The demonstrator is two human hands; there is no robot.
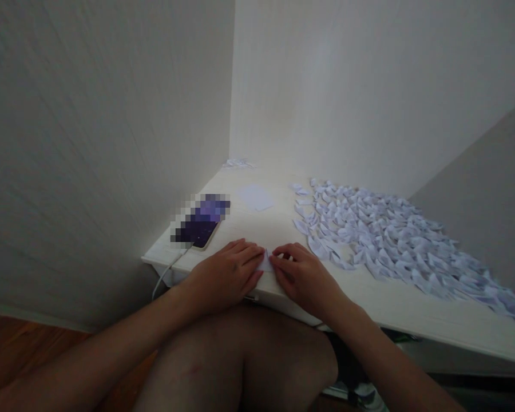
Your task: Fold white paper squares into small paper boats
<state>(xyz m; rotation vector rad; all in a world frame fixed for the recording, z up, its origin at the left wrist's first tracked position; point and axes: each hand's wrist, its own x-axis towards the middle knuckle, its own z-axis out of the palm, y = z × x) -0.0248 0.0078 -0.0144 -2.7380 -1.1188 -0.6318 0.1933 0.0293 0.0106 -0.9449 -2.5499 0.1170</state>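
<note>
A small folded piece of white paper (265, 264) lies at the front edge of the white table (244, 230), between my hands. My left hand (232, 268) presses on its left side with the fingers held together. From the right, my right hand (304, 278) pinches the paper's upper corner between thumb and fingertips. Beyond them rests a thin stack of flat white paper sheets (256, 197). Many folded white paper pieces (381, 229) are spread in a heap over the right part of the table.
Left of the hands lies a phone (203, 226), its screen partly pixelated, with a white cable (167, 272) running over the table edge. A few paper pieces (238, 163) sit in the far corner. Walls (175, 103) close in the left and back. My legs (236, 360) are under the edge.
</note>
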